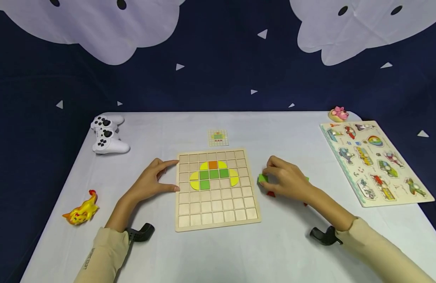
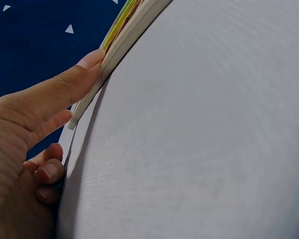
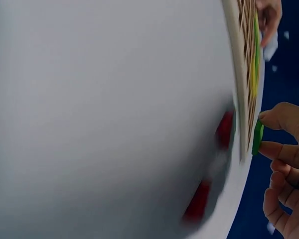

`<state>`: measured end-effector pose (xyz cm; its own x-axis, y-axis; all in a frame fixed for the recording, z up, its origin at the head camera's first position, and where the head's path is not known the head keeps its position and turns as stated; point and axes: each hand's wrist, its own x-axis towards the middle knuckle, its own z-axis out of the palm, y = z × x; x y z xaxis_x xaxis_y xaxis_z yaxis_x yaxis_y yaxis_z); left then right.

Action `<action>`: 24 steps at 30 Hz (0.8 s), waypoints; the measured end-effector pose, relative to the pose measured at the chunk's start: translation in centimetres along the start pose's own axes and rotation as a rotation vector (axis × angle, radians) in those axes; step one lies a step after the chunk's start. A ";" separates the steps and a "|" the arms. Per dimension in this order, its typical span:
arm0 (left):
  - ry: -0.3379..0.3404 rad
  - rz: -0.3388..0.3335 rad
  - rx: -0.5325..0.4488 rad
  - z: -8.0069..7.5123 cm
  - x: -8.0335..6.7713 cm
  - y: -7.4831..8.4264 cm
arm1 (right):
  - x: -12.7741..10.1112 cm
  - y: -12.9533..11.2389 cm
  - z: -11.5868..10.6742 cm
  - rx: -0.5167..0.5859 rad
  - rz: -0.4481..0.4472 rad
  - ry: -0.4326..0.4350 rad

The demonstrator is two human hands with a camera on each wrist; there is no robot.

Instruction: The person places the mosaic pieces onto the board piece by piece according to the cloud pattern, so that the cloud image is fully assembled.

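Observation:
A wooden grid board point(image 1: 218, 206) lies flat in the middle of the table. In its cells sit several green square tiles point(image 1: 213, 174), several yellow rounded tiles point(image 1: 194, 184) and one orange tile point(image 1: 212, 165). My left hand point(image 1: 149, 181) touches the board's left edge with the straight index finger and thumb, spread apart; the left wrist view shows the thumb point(image 2: 84, 74) against that edge. Just right of the board, my right hand point(image 1: 286, 179) pinches a green square tile point(image 3: 258, 135) between thumb and index finger. Red pieces point(image 1: 271, 193) lie under this hand, partly hidden.
Behind the board lies a small pattern card point(image 1: 218, 138). A white game controller point(image 1: 109, 134) and a yellow toy figure point(image 1: 82, 209) are on the left. On the right are a picture puzzle board point(image 1: 377, 165) and a pink toy point(image 1: 339, 114).

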<state>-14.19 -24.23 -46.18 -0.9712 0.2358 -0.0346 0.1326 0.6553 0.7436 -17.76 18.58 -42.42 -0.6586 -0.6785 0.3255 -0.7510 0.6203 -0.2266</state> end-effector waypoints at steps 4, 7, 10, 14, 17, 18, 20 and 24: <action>0.001 -0.003 -0.002 0.0 0.0 0.1 | 2.0 -2.0 1.1 0.027 -0.076 -0.029; 0.004 -0.006 -0.002 0.0 0.0 0.1 | 3.3 -3.4 1.9 0.044 -0.116 -0.061; 0.004 -0.004 -0.001 0.1 0.0 0.1 | 4.6 -4.8 2.5 0.053 -0.144 -0.097; 0.005 -0.001 -0.001 0.1 0.0 0.0 | 6.1 -6.2 3.2 0.058 -0.168 -0.124; 0.008 0.001 -0.005 0.1 0.0 0.0 | 6.9 -6.8 3.8 0.069 -0.168 -0.139; 0.008 0.003 -0.008 0.1 0.0 0.0 | 7.1 -7.0 4.1 0.069 -0.168 -0.144; 0.011 0.006 -0.009 0.1 0.0 0.0 | 7.4 -7.2 4.5 0.061 -0.171 -0.154; 0.010 0.003 -0.001 0.0 0.0 0.2 | 7.6 -7.5 5.3 0.075 -0.161 -0.150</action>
<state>-14.18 -24.12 -46.05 -0.9727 0.2306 -0.0255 0.1354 0.6535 0.7447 -17.40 6.73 -43.08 -0.5255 -0.8206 0.2246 -0.8448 0.4719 -0.2524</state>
